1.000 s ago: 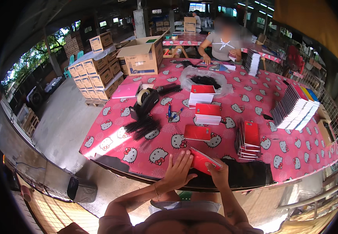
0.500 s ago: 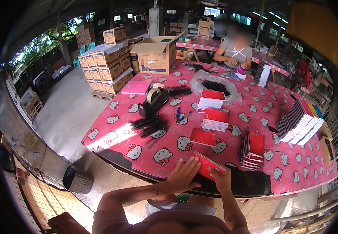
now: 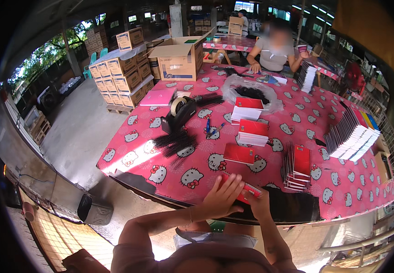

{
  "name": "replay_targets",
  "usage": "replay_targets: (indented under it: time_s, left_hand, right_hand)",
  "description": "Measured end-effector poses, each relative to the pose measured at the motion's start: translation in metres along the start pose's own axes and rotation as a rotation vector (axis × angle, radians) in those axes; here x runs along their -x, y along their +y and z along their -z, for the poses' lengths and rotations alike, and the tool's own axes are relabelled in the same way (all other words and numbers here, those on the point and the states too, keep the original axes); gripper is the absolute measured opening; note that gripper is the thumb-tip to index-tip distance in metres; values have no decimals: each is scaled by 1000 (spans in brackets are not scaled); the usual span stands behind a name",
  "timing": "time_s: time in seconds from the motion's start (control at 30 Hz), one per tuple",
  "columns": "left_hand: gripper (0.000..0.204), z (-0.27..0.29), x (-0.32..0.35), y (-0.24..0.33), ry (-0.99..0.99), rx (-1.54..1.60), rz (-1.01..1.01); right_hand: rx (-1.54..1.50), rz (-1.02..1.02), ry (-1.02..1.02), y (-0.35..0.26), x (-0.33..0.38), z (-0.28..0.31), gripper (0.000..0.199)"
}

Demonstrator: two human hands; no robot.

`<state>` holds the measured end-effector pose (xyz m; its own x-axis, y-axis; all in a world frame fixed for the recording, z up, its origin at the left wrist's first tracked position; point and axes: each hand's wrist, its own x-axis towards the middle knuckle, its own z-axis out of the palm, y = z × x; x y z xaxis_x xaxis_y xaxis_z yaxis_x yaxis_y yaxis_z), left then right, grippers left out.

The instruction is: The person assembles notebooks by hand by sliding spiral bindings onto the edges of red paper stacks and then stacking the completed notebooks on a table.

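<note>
At the table's near edge, a small red spiral notebook (image 3: 249, 187) is between my hands. My left hand (image 3: 223, 198) lies across its spiral edge with the fingers stretched out flat and the thumb apart. My right hand (image 3: 259, 204) grips its right end, thumb on top. Just beyond lies a single red notebook (image 3: 239, 154). Behind it are two piles of red-covered notebooks, a nearer pile (image 3: 253, 133) and a farther pile (image 3: 248, 109). To the right of my hands stands a stack of red spiral notebooks (image 3: 298, 168).
Loose black spiral coils (image 3: 175, 144) and a tape dispenser (image 3: 179, 113) lie left of centre. Pens (image 3: 210, 130) and a plastic bag of black coils (image 3: 251, 94) sit mid-table. Notebook rows (image 3: 352, 134) stand right. A co-worker (image 3: 274, 57) sits opposite; an open carton (image 3: 176, 63) is at the far left.
Both hands stay on the notebook, which now looks more tilted, with less of its cover showing. Across the table, the co-worker's hands have moved apart, one raising a purple item.
</note>
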<state>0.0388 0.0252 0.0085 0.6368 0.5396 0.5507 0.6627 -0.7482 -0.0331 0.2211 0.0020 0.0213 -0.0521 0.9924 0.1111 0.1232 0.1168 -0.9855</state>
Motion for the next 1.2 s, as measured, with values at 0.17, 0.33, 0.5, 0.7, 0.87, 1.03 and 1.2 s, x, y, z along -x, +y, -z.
replay_targets:
  time_s: [0.17, 0.33, 0.5, 0.7, 0.87, 1.03, 1.2]
  left_hand:
    - [90, 16, -32, -12, 37, -65, 58]
    - [87, -19, 17, 16, -35, 134, -2]
    - [88, -14, -7, 2, -210, 62, -19]
    - [87, -11, -9, 5, -254, 16, -22]
    - [84, -9, 5, 18, -245, 44, -41]
    - [80, -2, 11, 25, -227, 93, -80]
    - [39, -3, -26, -5, -39, 247, 117]
  right_hand:
    - [35, 153, -30, 17, -7, -7, 25]
    - [-60, 250, 38, 30, -19, 2, 25]
    - [11, 116, -65, 65, -23, 5, 25]
    - [91, 3, -156, 60, -24, 8, 27]
    - [147, 125, -53, 65, -24, 3, 25]
    - [180, 141, -56, 64, -26, 5, 28]
    - [224, 113, -91, 47, -24, 12, 34]
